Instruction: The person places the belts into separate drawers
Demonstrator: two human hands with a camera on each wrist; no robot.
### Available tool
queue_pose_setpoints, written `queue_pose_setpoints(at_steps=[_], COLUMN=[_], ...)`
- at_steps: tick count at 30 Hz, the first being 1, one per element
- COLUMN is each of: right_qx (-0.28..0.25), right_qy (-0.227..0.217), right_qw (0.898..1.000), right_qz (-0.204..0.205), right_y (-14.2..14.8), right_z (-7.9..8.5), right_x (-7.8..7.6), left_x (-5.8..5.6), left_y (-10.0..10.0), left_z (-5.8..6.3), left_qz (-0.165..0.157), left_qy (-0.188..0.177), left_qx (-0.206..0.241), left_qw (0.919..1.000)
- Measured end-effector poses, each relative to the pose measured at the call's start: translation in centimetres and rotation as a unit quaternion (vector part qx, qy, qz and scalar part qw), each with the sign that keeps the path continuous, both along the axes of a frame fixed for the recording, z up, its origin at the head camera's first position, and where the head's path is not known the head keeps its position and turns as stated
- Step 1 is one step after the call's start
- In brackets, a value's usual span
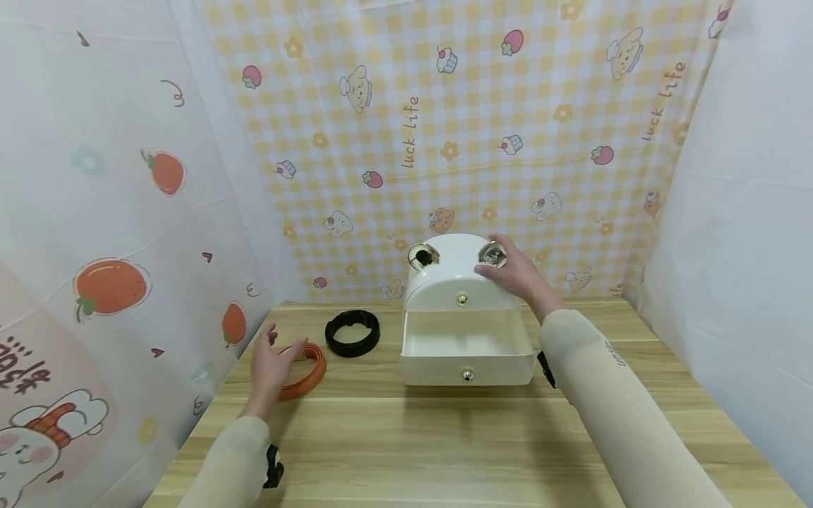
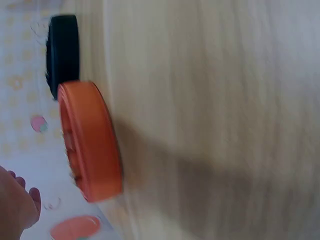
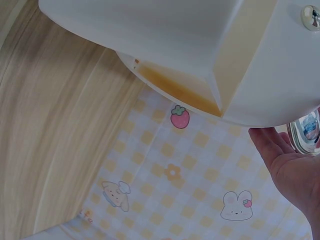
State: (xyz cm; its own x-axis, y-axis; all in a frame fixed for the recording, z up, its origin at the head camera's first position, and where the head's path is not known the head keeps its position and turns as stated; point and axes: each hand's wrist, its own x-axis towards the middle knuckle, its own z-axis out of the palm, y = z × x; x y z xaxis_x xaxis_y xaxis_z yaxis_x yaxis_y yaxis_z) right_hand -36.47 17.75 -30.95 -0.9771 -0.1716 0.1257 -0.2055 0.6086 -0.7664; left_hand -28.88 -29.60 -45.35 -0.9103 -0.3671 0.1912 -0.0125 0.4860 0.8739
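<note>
A white two-drawer storage box (image 1: 438,289) with a rounded top and small gold knobs stands on the table. Its lower drawer (image 1: 438,370) is pulled out, and its bare inside shows. Two gold-rimmed round pieces sit on top; my right hand (image 1: 517,271) holds the right one (image 1: 492,255), thumb in front and fingers behind. In the right wrist view, the fingers (image 3: 272,145) lie at the box's edge. My left hand (image 1: 269,367), thumb and fingers apart, hovers beside a coiled orange belt (image 1: 314,377). The left wrist view shows a gap between hand and belt (image 2: 95,145).
A coiled black belt (image 1: 353,348) lies behind and right of the orange one. The wooden table (image 1: 394,444) is bounded by a checked cloth (image 1: 483,190) at the back and pale cloths at both sides.
</note>
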Motion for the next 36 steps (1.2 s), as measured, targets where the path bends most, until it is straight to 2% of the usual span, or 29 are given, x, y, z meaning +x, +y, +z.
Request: queue_pose_setpoints(at_steps=[5, 8, 17, 24, 30, 36], right_qx=[-0.004, -0.002, 0.003, -0.001, -0.004, -0.005], right_qy=[0.000, 0.001, 0.000, 0.002, 0.006, 0.006], right_qw=[1.000, 1.000, 1.000, 1.000, 1.000, 1.000], right_qz=[-0.001, -0.001, -0.001, -0.001, -0.002, -0.002], right_y=[-0.1, -0.1, -0.2, -0.2, -0.2, -0.1], right_z=[0.0, 0.0, 0.0, -0.1, -0.1, -0.2], right_x=[0.0, -0.1, -0.1, -0.1, -0.1, 0.0], left_x=[0.5, 0.9, 1.8, 2.1, 2.1, 2.3], left_y=[-1.8, -2.6, -3.9, -4.6, -5.0, -4.7], left_z=[-0.9, -1.4, -2.5, -3.6, -4.5, -5.0], left_qz=[-0.018, -0.024, -0.053, -0.058, -0.073, -0.076], left_qy=[-0.025, -0.045, -0.112, -0.151, -0.160, -0.168], left_qx=[-0.004, -0.026, -0.048, -0.027, -0.015, -0.041], left_qw=[0.9995, 0.9984, 0.9912, 0.9865, 0.9843, 0.9820])
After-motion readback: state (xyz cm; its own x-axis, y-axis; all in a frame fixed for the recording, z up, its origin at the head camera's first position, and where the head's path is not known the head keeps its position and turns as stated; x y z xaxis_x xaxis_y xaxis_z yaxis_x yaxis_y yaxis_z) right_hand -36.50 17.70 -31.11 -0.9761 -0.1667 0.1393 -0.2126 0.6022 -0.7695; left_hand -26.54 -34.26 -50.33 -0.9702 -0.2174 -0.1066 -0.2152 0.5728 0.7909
